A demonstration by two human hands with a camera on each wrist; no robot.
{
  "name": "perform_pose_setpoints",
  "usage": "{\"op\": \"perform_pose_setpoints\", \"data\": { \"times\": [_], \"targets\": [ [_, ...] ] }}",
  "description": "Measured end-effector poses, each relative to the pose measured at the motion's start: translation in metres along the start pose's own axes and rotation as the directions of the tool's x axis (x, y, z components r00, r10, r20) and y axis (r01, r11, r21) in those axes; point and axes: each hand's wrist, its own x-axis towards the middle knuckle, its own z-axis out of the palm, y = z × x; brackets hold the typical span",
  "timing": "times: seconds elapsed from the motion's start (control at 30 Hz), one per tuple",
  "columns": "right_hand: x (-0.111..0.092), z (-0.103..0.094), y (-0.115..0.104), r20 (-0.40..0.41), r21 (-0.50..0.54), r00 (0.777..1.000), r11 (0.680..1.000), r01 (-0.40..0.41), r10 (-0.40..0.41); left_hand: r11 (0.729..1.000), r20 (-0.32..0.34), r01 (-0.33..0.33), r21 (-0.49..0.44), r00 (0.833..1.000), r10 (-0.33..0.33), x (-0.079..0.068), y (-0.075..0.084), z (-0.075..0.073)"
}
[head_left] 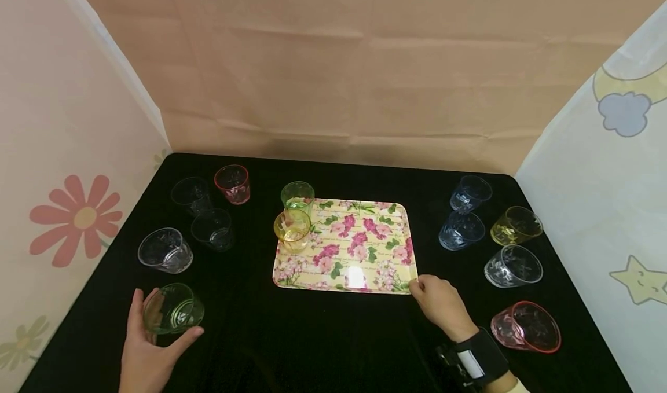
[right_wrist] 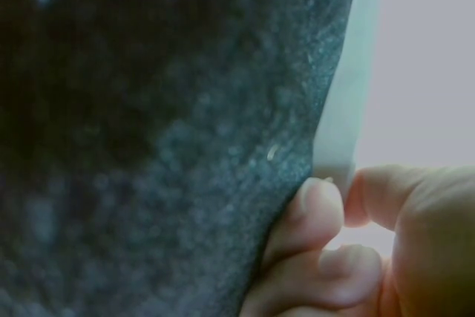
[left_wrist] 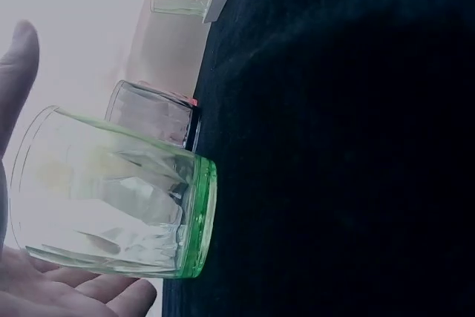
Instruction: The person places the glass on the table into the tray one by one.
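Around a green glass [head_left: 174,311], my left hand [head_left: 148,346] spreads its thumb and fingers at the near left of the black table. In the left wrist view a gap shows between the thumb [left_wrist: 16,72] and the green-based glass [left_wrist: 119,198]; the fingers lie behind and below it. My right hand [head_left: 443,306] pinches the near right corner of a flowered tray [head_left: 359,248], its fingers [right_wrist: 315,209] curled at the pale edge. At the tray's left side stand a yellow glass [head_left: 293,231] and, behind it, another green glass [head_left: 298,195].
Left of the tray stand a pink glass [head_left: 233,184] and several clear glasses [head_left: 165,251]. On the right are blue glasses [head_left: 461,231], a yellow glass [head_left: 516,226], a clear glass [head_left: 513,267] and a pink glass [head_left: 526,327]. Paper walls enclose the table [head_left: 292,346].
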Motion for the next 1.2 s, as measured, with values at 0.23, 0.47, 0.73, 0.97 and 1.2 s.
{"op": "perform_pose_setpoints", "data": {
  "times": [0.23, 0.47, 0.73, 0.97, 1.2],
  "targets": [
    [0.0, 0.0, -0.001, 0.007, 0.002, 1.0, 1.0, -0.006, 0.006, 0.998, -0.027, 0.029, 0.048, 0.999, -0.028, 0.002, -0.001, 0.001],
    [-0.001, 0.0, -0.001, 0.009, 0.001, 1.0, 1.0, -0.006, 0.006, 0.992, -0.061, 0.068, 0.104, 0.996, -0.062, 0.004, -0.002, -0.001],
    [-0.001, -0.001, -0.001, 0.012, 0.004, 1.0, 1.0, -0.009, 0.009, 0.994, -0.076, 0.034, 0.102, 0.997, -0.027, 0.004, -0.002, 0.0],
    [-0.001, -0.001, -0.001, 0.013, 0.004, 1.0, 1.0, -0.011, 0.011, 0.995, -0.058, -0.071, 0.067, 0.996, 0.075, 0.002, 0.007, 0.004],
    [-0.001, -0.001, -0.001, 0.007, 0.002, 1.0, 1.0, -0.004, 0.004, 0.982, -0.016, -0.191, 0.009, 0.981, 0.191, 0.003, 0.027, 0.014]
  ]
}}
